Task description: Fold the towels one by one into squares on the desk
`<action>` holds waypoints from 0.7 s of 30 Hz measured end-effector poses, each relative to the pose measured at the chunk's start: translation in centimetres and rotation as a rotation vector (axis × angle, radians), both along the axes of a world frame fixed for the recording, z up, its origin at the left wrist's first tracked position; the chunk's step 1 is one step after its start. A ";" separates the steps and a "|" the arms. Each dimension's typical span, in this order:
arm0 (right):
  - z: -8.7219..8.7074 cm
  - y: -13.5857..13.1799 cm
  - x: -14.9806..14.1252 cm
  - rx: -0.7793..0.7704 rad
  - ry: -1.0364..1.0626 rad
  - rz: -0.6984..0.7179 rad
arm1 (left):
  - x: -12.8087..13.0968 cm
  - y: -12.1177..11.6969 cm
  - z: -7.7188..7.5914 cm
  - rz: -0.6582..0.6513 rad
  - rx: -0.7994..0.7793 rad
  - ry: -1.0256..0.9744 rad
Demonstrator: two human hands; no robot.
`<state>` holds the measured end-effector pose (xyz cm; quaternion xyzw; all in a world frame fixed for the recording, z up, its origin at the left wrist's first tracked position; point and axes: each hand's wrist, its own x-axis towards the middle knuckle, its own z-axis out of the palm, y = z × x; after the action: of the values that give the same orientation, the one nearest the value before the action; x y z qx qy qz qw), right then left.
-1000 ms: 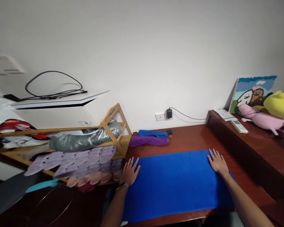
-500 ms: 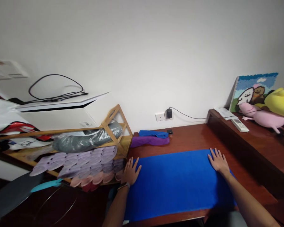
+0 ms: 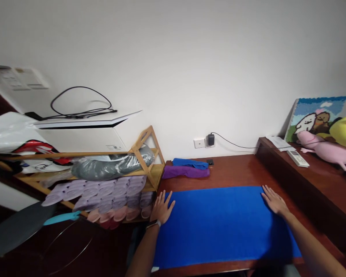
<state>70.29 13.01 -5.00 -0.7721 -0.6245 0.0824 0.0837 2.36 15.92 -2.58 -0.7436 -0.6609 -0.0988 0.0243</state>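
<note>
A large blue cloth (image 3: pixel 219 225) lies spread flat on the dark wooden table (image 3: pixel 236 173). My left hand (image 3: pixel 162 207) rests flat with fingers spread on the cloth's far left corner. My right hand (image 3: pixel 273 201) lies flat, fingers apart, on the far right corner. Neither hand grips anything. Behind the cloth, near the wall, lie a folded purple cloth (image 3: pixel 186 172) and a folded blue cloth (image 3: pixel 190 163).
A wooden rack (image 3: pixel 145 154) with rows of slippers (image 3: pixel 109 194) stands at the left. A raised wooden ledge (image 3: pixel 311 181) on the right carries a remote (image 3: pixel 298 158), plush toys (image 3: pixel 331 148) and a picture. A charger (image 3: pixel 211 139) is plugged into the wall.
The view shifted slightly, so everything sits a little to the right and lower. Both hands stay flat on the cloth's far corners.
</note>
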 end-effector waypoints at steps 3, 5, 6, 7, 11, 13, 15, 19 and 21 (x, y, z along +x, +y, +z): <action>-0.7 -0.5 0.0 0.033 -0.031 -0.010 | -0.1 0.1 -0.2 -0.005 0.013 0.007; -0.7 -0.7 -0.3 0.026 -0.042 -0.019 | -0.1 0.2 -0.2 -0.007 0.014 0.014; -0.6 -0.8 -0.4 0.023 -0.044 -0.017 | -0.1 0.2 -0.2 -0.006 0.014 0.018; -0.4 -0.8 -0.5 0.020 -0.046 -0.014 | -0.2 0.2 -0.2 -0.007 0.015 0.021; 0.6 -0.9 -1.0 0.007 -0.047 -0.024 | -0.3 0.4 -0.4 -0.020 0.027 0.027; 0.9 -0.9 -1.1 -0.002 -0.040 -0.033 | -0.4 0.6 -0.5 -0.023 0.030 0.036; 1.2 -0.7 -0.9 -0.013 -0.004 -0.046 | -0.5 0.7 -0.7 -0.020 0.028 0.047; 1.6 0.2 0.6 -0.028 0.164 -0.052 | -0.5 1.0 -0.7 -0.002 0.007 0.061; 1.7 0.7 1.5 -0.020 0.230 -0.053 | -0.5 1.1 -0.7 0.003 -0.009 0.069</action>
<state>71.80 13.72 -3.34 -0.7748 -0.5892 0.1741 0.1493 1.85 17.03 -3.25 -0.7456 -0.6613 -0.0701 0.0442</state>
